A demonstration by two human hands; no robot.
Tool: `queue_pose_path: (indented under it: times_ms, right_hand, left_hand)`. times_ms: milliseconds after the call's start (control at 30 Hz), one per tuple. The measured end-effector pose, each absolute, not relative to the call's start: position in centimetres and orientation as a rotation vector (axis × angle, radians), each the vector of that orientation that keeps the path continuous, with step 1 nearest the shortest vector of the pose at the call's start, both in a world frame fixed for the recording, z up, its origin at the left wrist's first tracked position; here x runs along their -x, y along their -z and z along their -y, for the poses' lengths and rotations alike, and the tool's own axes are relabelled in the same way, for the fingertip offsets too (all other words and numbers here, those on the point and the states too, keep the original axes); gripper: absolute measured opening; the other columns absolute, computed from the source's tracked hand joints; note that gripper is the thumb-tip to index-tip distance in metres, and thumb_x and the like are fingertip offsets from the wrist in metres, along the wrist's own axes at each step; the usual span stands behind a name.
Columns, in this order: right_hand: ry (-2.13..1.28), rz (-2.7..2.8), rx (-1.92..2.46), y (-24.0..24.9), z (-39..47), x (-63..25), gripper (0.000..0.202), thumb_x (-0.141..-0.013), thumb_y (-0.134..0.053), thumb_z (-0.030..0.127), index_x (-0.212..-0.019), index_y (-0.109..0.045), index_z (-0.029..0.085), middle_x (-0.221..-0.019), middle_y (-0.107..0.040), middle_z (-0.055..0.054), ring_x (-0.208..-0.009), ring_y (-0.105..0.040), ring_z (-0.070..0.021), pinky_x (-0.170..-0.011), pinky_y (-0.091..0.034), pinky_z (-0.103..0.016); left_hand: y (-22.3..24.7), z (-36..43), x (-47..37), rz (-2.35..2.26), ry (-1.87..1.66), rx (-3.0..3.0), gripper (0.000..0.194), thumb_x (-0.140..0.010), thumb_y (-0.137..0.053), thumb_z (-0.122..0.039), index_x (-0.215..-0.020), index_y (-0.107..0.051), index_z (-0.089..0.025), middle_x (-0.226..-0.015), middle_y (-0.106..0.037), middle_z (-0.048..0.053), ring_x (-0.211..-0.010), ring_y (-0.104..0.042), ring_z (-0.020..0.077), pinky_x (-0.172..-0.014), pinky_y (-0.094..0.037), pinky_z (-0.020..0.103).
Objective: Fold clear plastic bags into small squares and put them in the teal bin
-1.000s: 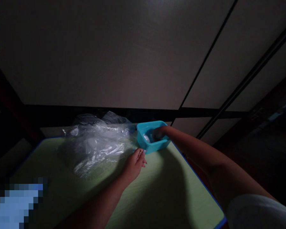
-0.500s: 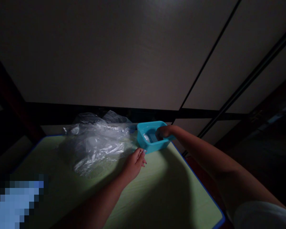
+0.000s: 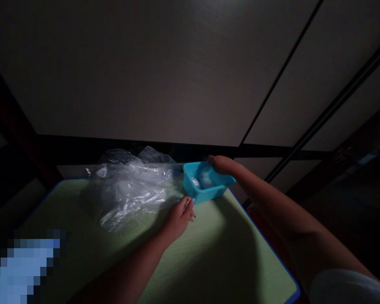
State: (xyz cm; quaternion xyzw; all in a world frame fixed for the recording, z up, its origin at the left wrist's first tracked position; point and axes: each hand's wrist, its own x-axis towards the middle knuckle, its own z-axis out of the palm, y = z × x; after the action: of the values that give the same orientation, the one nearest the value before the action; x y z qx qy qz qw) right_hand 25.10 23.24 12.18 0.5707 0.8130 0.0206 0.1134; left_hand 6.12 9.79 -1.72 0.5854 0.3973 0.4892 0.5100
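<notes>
A turquoise plastic basket (image 3: 205, 194) stands at the far right corner of the table, with clear plastic and a small whitish item (image 3: 196, 182) inside it. My left hand (image 3: 180, 213) is closed beside the near left corner of the basket, thumb and fingers pinched together. Whatever that pinch holds, if anything, is too small to make out. My right hand (image 3: 221, 164) sits at the far right rim of the basket with curled fingers. Its fingertips are partly hidden, so I cannot tell whether they grip the rim or something else.
Crumpled clear plastic bags (image 3: 129, 190) lie in a heap left of the basket. The pale green table (image 3: 205, 253) has a blue edge and stands against light cabinet panels (image 3: 139, 84). A blurred blue patch (image 3: 25, 270) shows at lower left. The light is dim.
My right hand has risen from inside the basket to its far right rim, so more of the contents shows. My left hand has stayed in place by the near corner.
</notes>
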Motion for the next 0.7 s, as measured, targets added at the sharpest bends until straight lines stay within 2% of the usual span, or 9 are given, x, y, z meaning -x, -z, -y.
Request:
queue_pose_path:
  times_ms: [233, 700]
  right_hand:
    - [-0.296, -2.396, -1.576, -10.8, -23.4, -25.0, 0.032, -0.093, -0.058, 0.034, -0.12, -0.058, 0.018, -0.122, -0.059, -0.009, -0.103, -0.06, -0.0219, -0.087, -0.052, -0.043]
    - [-0.281, -2.447, -1.373, -10.0, -22.8, -25.0, 0.028, -0.093, -0.059, 0.034, -0.114, -0.06, 0.016, -0.121, -0.059, -0.01, -0.106, -0.059, -0.0224, -0.089, -0.05, -0.044]
  left_hand:
    - [1.8, -9.8, -6.1, -0.955, -1.175, -1.41, 0.047, -0.083, -0.044, -0.064, -0.088, -0.056, -0.019, -0.058, -0.057, -0.002, -0.049, -0.057, 0.0138, -0.051, -0.045, 0.025]
    - [1.5, -9.6, -6.0, -0.943, -1.17, -1.409, 0.044, -0.084, -0.045, -0.062, -0.087, -0.055, -0.019, -0.059, -0.056, -0.003, -0.051, -0.057, 0.0139, -0.052, -0.045, 0.025]
